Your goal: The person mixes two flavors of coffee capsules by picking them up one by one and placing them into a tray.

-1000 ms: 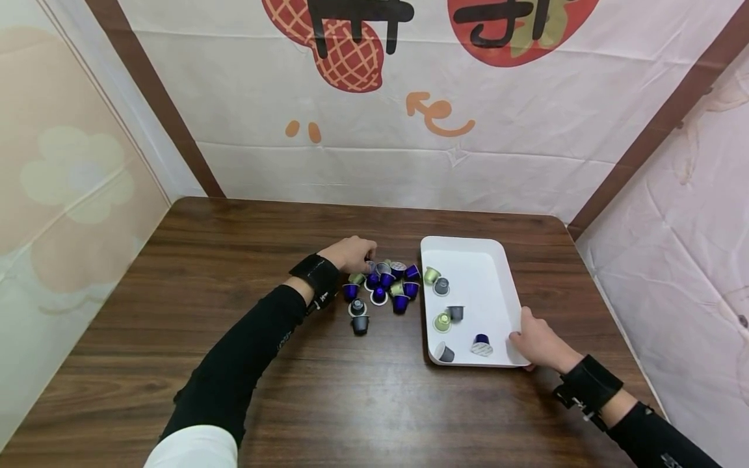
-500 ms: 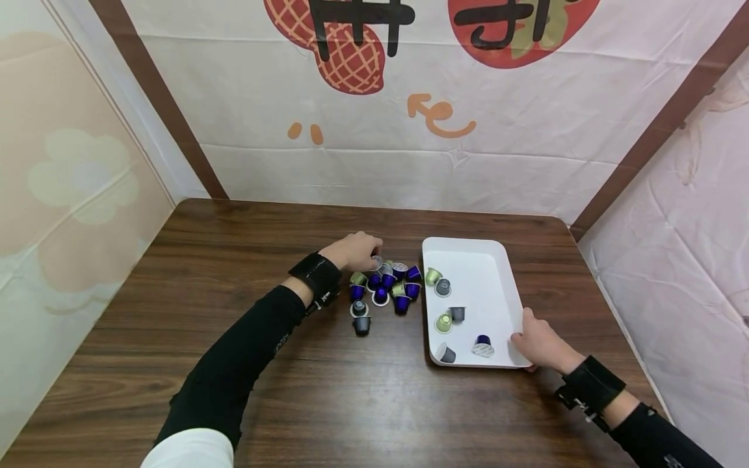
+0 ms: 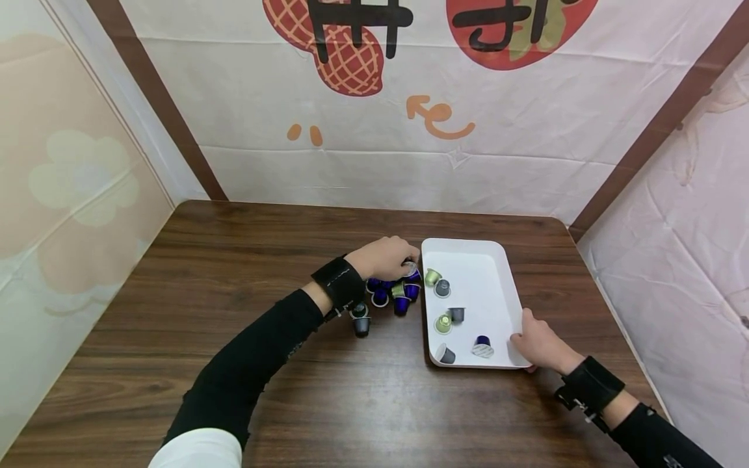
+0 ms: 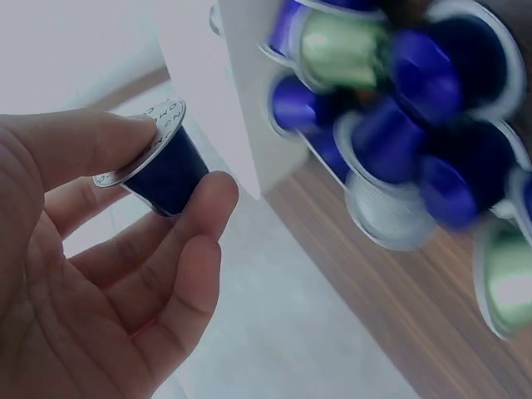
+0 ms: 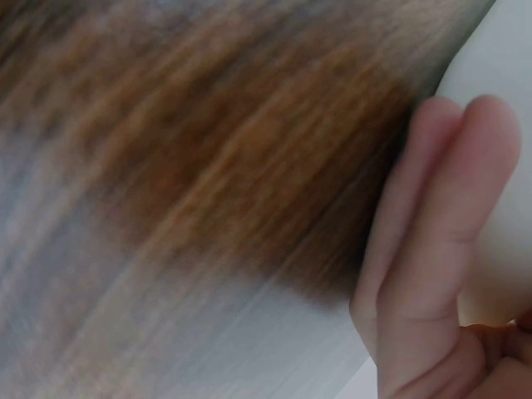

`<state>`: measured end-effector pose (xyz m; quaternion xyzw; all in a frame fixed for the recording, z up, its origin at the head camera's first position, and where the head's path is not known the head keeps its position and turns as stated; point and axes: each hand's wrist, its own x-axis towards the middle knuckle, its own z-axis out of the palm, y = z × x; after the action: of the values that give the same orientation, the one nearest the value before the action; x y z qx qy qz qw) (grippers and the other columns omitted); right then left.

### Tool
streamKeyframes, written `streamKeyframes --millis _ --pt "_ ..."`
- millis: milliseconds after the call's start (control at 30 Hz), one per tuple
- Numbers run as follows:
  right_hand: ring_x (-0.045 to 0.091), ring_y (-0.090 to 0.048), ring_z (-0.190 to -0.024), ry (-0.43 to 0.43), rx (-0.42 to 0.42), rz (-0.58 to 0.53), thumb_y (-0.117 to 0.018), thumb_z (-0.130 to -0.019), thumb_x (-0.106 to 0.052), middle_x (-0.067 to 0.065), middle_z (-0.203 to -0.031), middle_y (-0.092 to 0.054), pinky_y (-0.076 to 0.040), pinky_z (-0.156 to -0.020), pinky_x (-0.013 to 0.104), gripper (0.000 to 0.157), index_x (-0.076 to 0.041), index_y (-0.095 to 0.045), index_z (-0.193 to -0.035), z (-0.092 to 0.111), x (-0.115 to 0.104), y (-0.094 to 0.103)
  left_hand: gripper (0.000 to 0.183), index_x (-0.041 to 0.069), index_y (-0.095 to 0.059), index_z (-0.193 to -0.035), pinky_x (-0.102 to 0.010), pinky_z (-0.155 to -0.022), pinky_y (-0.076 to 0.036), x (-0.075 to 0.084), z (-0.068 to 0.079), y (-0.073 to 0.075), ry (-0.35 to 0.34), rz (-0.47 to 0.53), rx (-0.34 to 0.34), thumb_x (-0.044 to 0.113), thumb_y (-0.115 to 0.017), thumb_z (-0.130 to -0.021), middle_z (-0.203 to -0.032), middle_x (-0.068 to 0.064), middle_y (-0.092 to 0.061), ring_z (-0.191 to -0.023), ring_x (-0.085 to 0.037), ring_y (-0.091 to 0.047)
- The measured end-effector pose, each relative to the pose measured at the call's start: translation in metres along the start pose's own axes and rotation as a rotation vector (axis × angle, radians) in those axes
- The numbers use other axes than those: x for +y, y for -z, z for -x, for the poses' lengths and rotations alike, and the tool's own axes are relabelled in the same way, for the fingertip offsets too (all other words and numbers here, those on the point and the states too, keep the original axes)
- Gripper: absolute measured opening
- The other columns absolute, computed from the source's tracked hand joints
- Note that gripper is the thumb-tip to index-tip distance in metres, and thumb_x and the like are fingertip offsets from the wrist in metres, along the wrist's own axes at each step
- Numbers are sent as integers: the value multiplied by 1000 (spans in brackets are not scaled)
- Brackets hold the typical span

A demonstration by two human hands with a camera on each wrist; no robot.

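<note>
My left hand [image 3: 386, 259] is above the far side of a heap of coffee capsules. Its thumb and fingers pinch a dark blue coffee capsule [image 4: 170, 170] by the foil lid and the cup, as the left wrist view shows. Blue capsules [image 3: 400, 305] and a green capsule [image 4: 345, 48] lie below, some hidden under the hand and wrist in the head view. At the near right corner of the white tray [image 3: 486, 260], my right hand [image 3: 547, 341] grips the rim, thumb on top. In the right wrist view its fingers [image 5: 436, 241] lie against the tray's underside.
Inside the tray lie several spread-out capsules: green [image 3: 443, 323], grey [image 3: 442, 288] and one blue [image 3: 482, 346]. A dark grey capsule [image 3: 361, 325] stands at the heap's near left. The wooden table [image 3: 281, 403] ends at a fabric wall [image 3: 374, 175].
My left hand has moved right across the heap toward the tray, carrying the capsule it lifted from the heap's far left. My right hand and the tray have stayed put.
</note>
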<state>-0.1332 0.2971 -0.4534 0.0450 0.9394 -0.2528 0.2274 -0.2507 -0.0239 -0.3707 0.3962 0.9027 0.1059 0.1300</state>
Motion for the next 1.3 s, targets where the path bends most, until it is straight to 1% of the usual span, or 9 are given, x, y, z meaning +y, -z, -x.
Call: streamKeyframes --millis 167,300,500,633,733,867,1033,1167,1300 --pt "19 -57 -49 4 7 0 -44 -94 -6 33 -95 -49 -48 -42 32 53 18 -15 -131 0 0 0 17 12 -65 -106 -23 -63 -39 22 -6 -2 -72 -59 24 13 -51 -96 -91 1 -58 -70 -11 -46" --pt "19 -57 -49 7 9 -1 -44 -93 -6 33 -95 -50 -48 -42 32 53 18 -15 -131 1 1 1 17 12 -64 -105 -23 -64 -40 43 -9 -4 -110 -94 26 13 -51 -95 -93 1 -59 -73 -11 -47" --pt "20 -56 -49 9 5 1 -44 -94 -6 32 -94 -49 -48 -42 32 54 18 -14 -131 3 0 4 16 13 -63 -108 -24 -70 -42 70 -18 -7 -136 -137 4 18 -53 -97 -97 0 -58 -81 -11 -50" --pt "20 -56 -49 2 -4 0 -46 -94 -7 32 -95 -49 -48 -43 32 56 18 -13 -132 4 0 3 15 14 -63 -108 -26 -72 -43 85 -23 -13 -162 -163 -15 20 -56 -96 -97 1 -58 -83 -11 -51" --pt "20 -57 -48 4 -4 0 -46 -94 -7 31 -94 -49 -48 -43 32 56 18 -13 -132 3 1 2 15 15 -63 -108 -26 -73 -43 95 -28 -19 -168 -178 -38 20 -57 -95 -97 1 -58 -83 -10 -52" --pt "20 -57 -48 17 0 -7 -46 -94 -6 32 -94 -49 -48 -42 32 56 19 -13 -131 4 1 3 16 17 -63 -109 -25 -73 -44 106 -35 -26 -165 -197 -60 18 -58 -94 -98 3 -58 -85 -10 -54" --pt "19 -57 -48 33 3 -25 -45 -93 -5 36 -98 -48 -48 -42 33 57 19 -12 -132 5 1 2 18 17 -63 -111 -26 -72 -45 117 -42 -31 -176 -209 -51 15 -57 -93 -100 3 -59 -87 -12 -56" --pt "19 -57 -48 33 9 -31 -46 -93 -5 36 -99 -48 -48 -41 33 56 18 -13 -132 3 2 0 23 17 -63 -116 -26 -75 -46 124 -46 -34 -184 -203 -55 16 -57 -94 -103 3 -58 -88 -12 -57" --pt "19 -57 -47 38 13 -30 -46 -93 -5 35 -95 -49 -48 -41 33 55 18 -15 -131 2 3 0 26 16 -61 -120 -24 -76 -45 128 -49 -36 -187 -184 -63 17 -57 -94 -104 2 -58 -88 -11 -56"
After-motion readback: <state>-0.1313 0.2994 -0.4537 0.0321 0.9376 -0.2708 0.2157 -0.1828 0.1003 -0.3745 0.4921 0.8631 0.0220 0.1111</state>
